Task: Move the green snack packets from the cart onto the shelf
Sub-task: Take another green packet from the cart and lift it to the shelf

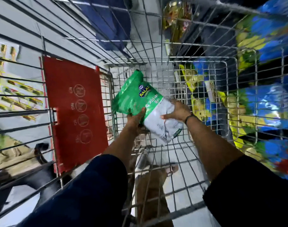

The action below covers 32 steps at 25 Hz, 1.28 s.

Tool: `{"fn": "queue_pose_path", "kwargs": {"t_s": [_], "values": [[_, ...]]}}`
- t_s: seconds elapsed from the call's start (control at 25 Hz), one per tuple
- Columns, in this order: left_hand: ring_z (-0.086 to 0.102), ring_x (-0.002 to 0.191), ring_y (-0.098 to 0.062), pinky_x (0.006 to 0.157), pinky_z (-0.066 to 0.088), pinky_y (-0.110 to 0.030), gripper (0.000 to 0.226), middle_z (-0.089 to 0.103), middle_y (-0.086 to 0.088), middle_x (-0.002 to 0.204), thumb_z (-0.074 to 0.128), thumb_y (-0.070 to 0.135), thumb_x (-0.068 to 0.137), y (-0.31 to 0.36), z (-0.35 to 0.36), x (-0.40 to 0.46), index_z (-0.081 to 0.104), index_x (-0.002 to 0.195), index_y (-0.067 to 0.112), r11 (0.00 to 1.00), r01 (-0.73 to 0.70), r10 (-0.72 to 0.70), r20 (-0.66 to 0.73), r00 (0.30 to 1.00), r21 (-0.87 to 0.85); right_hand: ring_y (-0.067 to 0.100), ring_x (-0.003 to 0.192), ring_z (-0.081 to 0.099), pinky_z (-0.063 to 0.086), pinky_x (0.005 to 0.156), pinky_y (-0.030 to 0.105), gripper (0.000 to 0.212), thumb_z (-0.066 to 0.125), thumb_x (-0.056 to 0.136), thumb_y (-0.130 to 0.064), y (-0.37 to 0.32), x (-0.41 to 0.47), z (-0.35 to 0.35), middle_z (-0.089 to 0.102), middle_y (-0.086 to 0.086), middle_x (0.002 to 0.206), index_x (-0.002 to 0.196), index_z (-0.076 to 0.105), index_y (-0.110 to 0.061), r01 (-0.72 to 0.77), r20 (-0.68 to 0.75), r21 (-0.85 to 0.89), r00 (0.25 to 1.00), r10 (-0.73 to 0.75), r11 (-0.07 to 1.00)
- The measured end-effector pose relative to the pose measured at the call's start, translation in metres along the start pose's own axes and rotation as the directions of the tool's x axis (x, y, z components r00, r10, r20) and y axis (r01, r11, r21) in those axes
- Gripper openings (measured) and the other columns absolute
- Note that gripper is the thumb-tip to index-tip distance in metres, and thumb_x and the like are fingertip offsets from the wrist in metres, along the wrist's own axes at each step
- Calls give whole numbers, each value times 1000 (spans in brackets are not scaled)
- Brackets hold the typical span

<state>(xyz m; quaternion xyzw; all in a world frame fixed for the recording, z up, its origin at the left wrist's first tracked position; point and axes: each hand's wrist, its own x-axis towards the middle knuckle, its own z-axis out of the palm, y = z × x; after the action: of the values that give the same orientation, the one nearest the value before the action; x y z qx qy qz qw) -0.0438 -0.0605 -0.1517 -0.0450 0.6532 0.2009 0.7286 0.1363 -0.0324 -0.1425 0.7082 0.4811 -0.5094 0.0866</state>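
A green and white snack packet [140,102] is deep inside the wire cart [205,102], close to its floor. My left hand [136,119] grips the packet's lower left edge from below. My right hand [177,110] lies on the packet's white half from the right, fingers wrapped on it. Both forearms reach down into the cart from the near edge. No other green packet shows inside the cart.
A red plastic flap [76,112] hangs on the cart's left wall. Blue and yellow packets [262,102] fill shelves to the right, seen through the wire. A sandalled foot [171,169] and floor tiles show under the cart's grid.
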Motion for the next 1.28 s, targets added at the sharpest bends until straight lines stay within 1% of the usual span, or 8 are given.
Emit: {"fn": "queue_pose_path", "kwargs": {"t_s": [0.16, 0.28, 0.44, 0.68, 0.84, 0.96, 1.16, 1.28], "values": [[63, 61, -20, 41, 53, -38, 29, 60, -2, 89, 56, 10, 87, -7, 7, -14, 38, 104, 24, 994, -113, 113, -38, 993, 7, 34, 119, 53, 45, 97, 37, 76, 83, 62, -16, -7, -16, -1, 55, 21, 131, 127, 47, -2, -4, -33, 106, 999, 7, 994], [66, 51, -6, 39, 53, -38, 40, 59, -3, 102, 54, 3, 87, 3, 10, -47, 35, 116, 22, 981, -193, 192, 34, 981, 19, 34, 116, 55, 46, 95, 40, 72, 83, 62, -8, -15, -53, -4, 57, 22, 126, 124, 47, 1, 38, -124, 242, 992, -8, 970], [62, 77, -13, 54, 56, -36, 46, 59, -3, 108, 55, 1, 86, 26, 10, -110, 34, 123, 18, 898, -401, 369, 188, 910, 182, 32, 106, 59, 49, 94, 49, 74, 86, 53, -9, -26, -106, -20, 61, 24, 120, 117, 50, -1, 137, -302, 421, 953, -4, 896], [59, 100, -23, 81, 55, -31, 58, 60, -12, 116, 66, 2, 73, 40, 14, -219, 37, 123, 9, 548, -790, 658, 441, 610, 276, 20, 106, 54, 48, 94, 39, 74, 83, 56, -2, -44, -201, -36, 60, 16, 120, 119, 46, -2, 380, -505, 526, 859, -80, 761], [57, 109, -21, 100, 49, -32, 68, 51, -20, 133, 68, 4, 70, 34, 26, -286, 34, 128, 0, 343, -895, 620, 647, 444, 286, 24, 115, 56, 47, 102, 35, 91, 88, 49, -10, -36, -271, -50, 59, 12, 126, 128, 44, -4, 476, -555, 505, 818, -151, 720], [52, 113, -15, 98, 46, -20, 64, 49, -7, 128, 68, -4, 73, 24, 47, -334, 33, 124, 12, 142, -944, 556, 766, 324, 296, 15, 107, 55, 46, 81, 0, 75, 81, 61, 0, -18, -328, -60, 59, 9, 122, 127, 44, -3, 532, -580, 525, 795, -178, 665], [41, 122, -14, 105, 36, -28, 76, 43, -1, 127, 74, 6, 70, -13, 104, -387, 30, 132, 2, -322, -921, 358, 929, 97, 220, 25, 113, 60, 47, 102, 40, 66, 85, 56, -5, 30, -398, -57, 64, 15, 121, 115, 55, -4, 581, -750, 547, 660, 45, 603], [45, 123, -21, 91, 36, -21, 78, 49, -14, 135, 74, 11, 72, -47, 139, -406, 30, 134, 0, -486, -864, 229, 973, 17, 130, 22, 108, 63, 50, 97, 38, 61, 86, 55, -6, 66, -438, -46, 67, 16, 117, 110, 60, -2, 605, -798, 566, 571, 191, 560]]}}
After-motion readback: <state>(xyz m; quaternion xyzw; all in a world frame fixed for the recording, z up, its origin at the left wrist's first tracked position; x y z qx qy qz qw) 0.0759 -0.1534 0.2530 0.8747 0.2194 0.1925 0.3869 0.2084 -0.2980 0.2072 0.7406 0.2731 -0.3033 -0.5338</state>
